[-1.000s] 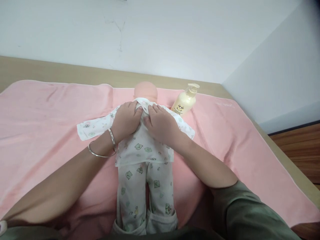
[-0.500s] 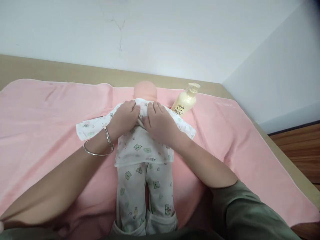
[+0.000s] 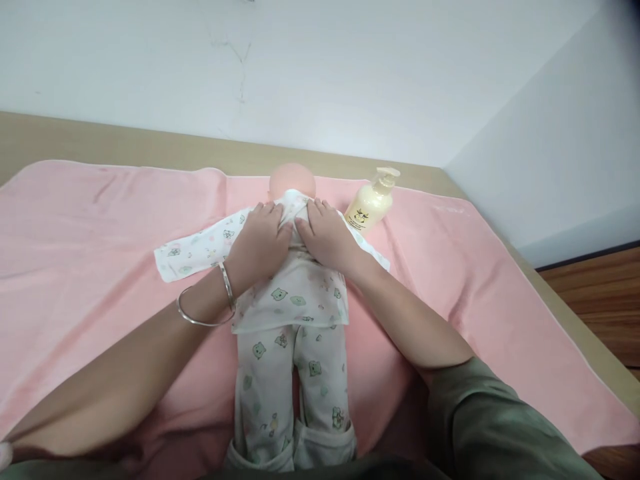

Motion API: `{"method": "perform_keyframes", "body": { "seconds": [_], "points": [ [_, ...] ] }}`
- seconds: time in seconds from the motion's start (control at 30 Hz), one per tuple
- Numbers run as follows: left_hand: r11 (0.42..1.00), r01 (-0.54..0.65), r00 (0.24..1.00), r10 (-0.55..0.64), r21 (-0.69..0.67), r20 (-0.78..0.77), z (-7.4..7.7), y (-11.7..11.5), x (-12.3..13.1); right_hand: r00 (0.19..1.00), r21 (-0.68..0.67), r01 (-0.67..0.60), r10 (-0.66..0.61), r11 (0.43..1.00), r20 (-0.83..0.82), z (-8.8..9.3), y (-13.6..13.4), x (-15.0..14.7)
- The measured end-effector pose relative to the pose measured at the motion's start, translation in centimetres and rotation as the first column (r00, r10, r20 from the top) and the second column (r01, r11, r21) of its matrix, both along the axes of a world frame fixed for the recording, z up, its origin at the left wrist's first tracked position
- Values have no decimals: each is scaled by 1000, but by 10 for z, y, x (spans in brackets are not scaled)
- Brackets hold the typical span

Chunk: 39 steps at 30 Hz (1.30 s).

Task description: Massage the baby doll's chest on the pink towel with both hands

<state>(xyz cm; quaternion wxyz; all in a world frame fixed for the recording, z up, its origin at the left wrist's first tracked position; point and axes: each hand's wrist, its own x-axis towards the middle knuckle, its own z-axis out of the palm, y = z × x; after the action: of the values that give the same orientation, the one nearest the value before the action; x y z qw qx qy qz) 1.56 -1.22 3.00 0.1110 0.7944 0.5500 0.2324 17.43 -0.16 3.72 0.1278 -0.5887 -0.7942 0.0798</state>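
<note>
A baby doll [image 3: 293, 179] lies on the pink blanket with its smooth bald head pointing away from me. It has on a white long-sleeved top [image 3: 293, 300] and white trousers [image 3: 267, 373], both printed with green bears. My left hand [image 3: 263, 240], with a silver bangle at the wrist, rests flat on the left of the doll's upper back or chest; which side faces up I cannot tell. On the other side of the collar, my right hand [image 3: 327, 233] lies likewise, fingers stretched out. Between the two thumbs the top's cloth is creased.
Just right of the doll's shoulder, a pale yellow pump bottle [image 3: 370, 205] leans at a tilt on the pink blanket [image 3: 440, 267]. The blanket covers a light wooden table [image 3: 165, 147] that meets a white wall. Brown wooden furniture [image 3: 600, 293] stands at the right.
Both hands have flattened on the top, and my left hand has shifted slightly right and down. The cloth at the collar now bunches up higher, over the base of the head.
</note>
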Motion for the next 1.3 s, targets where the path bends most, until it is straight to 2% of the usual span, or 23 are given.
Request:
{"method": "perform_keyframes", "body": {
  "seconds": [0.13,0.23,0.37,0.5,0.6,0.67,0.77,0.9,1.0,1.3],
  "points": [
    [995,-66,996,70,-74,52,-4,22,-11,998,74,-50,46,996,53,-1,-29,-12],
    [994,-96,994,98,-47,43,-5,22,-10,998,62,-56,54,996,41,2,-35,-15],
    [998,-51,996,54,36,-72,-5,-2,2,999,-65,-32,31,997,-15,7,-10,-2],
    [998,-35,998,37,46,-48,-2,-21,12,999,-118,16,-20,993,-35,8,11,8],
    [999,-32,999,32,-11,-28,-1,-10,8,999,-58,4,-1,998,47,8,-2,3],
    [997,-59,998,58,-41,-22,-2,4,2,993,-6,-55,55,998,102,7,-17,-3],
    [997,-72,997,72,-9,-7,-9,17,-4,989,4,-131,130,991,75,7,-29,-9],
    [992,-124,991,124,10,42,-19,16,-2,998,-47,-11,8,999,-64,1,-15,-7],
    [990,-143,989,142,11,47,-22,14,1,993,-9,72,-73,997,-95,-7,-3,-7],
    [988,-153,986,151,31,65,-24,17,1,993,102,98,-90,990,-79,-14,-4,-14]
  ]
}}
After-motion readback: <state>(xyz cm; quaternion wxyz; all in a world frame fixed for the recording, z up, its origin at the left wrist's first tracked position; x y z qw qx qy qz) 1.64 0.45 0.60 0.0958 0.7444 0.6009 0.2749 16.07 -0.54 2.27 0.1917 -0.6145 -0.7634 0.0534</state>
